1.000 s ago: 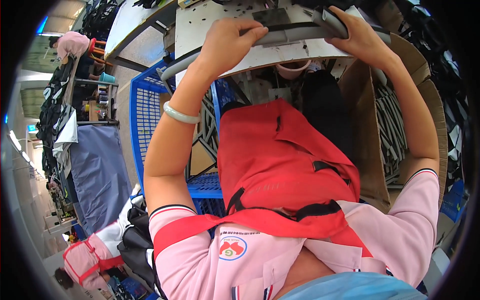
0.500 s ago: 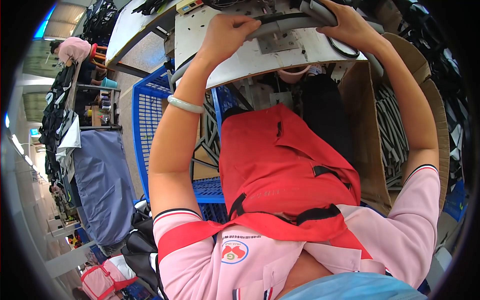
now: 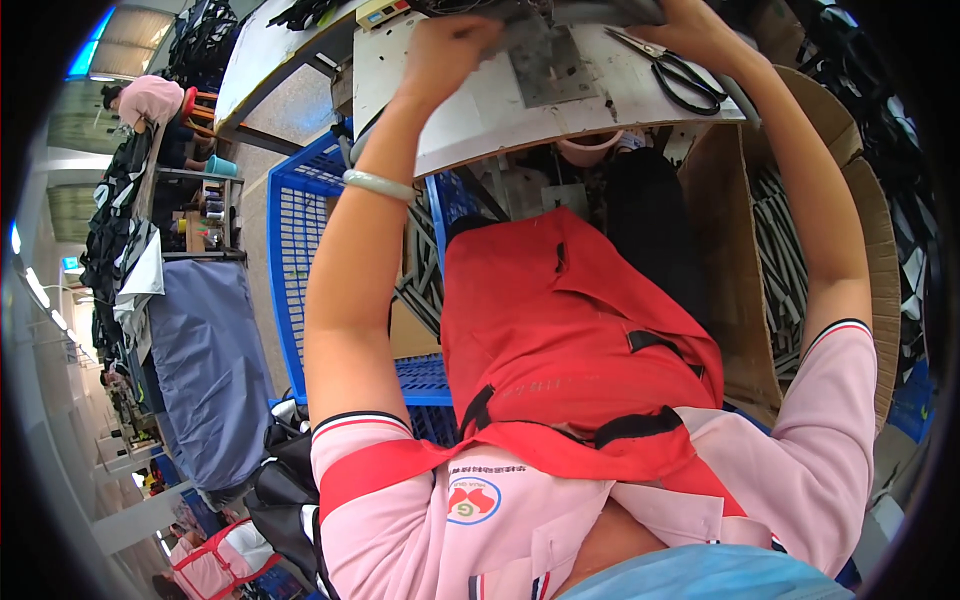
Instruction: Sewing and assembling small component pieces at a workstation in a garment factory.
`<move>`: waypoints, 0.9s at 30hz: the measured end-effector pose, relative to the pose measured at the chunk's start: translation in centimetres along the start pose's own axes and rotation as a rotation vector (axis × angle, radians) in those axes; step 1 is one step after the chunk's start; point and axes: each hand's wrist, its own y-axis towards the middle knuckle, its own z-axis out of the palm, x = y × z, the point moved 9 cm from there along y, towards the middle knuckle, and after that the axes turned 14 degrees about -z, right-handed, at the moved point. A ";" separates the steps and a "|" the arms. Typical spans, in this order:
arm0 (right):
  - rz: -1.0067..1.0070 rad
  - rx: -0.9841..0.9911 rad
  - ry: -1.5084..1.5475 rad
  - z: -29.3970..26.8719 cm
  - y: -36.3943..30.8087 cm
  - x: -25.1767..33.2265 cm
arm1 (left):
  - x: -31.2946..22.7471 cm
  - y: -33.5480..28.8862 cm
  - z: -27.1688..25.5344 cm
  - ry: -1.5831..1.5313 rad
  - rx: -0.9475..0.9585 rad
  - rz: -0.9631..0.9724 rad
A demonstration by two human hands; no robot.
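A grey padded strip (image 3: pixel 605 12) stretches between my hands at the top edge of the view, over the metal plate of a sewing machine table (image 3: pixel 440 140). My left hand (image 3: pixel 447 58), a pale bangle on its wrist, has its fingers closed at the strip's left part; motion blurs them. At the other end my right hand (image 3: pixel 692 38) is closed on the strip, with part of it outside the picture. Black-handled scissors (image 3: pixel 688 85) lie on the table just below my right hand. The machine's head is mostly cut off.
Left of my knees stands a blue plastic basket (image 3: pixel 283 270) holding grey strips. To the right, a cardboard box (image 3: pixel 722 210) is filled with similar strips (image 3: pixel 778 235). A pink bowl (image 3: pixel 590 150) sits under the table. Another person (image 3: pixel 150 100) sits at the far left.
Both hands have moved up and away from me with the strip, uncovering more of the metal plate and the scissors. My left hand is now smeared by motion.
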 end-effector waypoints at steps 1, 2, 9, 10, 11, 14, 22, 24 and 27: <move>-0.005 0.001 0.000 -0.9 -0.7 0.7 | 0.5 -0.5 -1.1 -0.001 -0.004 -0.002; 0.041 -0.025 0.091 -2.0 -1.6 0.7 | 1.1 -0.9 -3.0 0.039 -0.063 0.002; -0.693 -0.081 0.074 4.5 -6.9 20.2 | -2.5 -6.3 4.4 0.212 0.265 0.097; -0.848 -0.161 -0.031 5.4 -7.9 23.0 | -3.8 -6.6 6.0 0.128 0.310 0.075; -0.923 -0.267 -0.105 5.8 -8.1 25.0 | -4.9 -7.2 6.8 0.051 0.346 0.039; -0.684 -0.016 -0.002 9.2 -6.4 23.5 | -4.9 -7.7 7.6 -0.081 0.403 -0.069; -0.298 -0.029 0.106 1.3 -6.9 8.2 | 3.7 -12.8 6.0 -0.405 0.851 -0.580; -0.171 -0.004 0.108 0.6 -7.4 6.4 | 1.9 -11.5 4.8 -0.387 0.777 -0.498; -0.146 -0.029 0.090 -0.8 -6.7 5.3 | -0.9 -9.4 3.5 -0.335 0.554 -0.367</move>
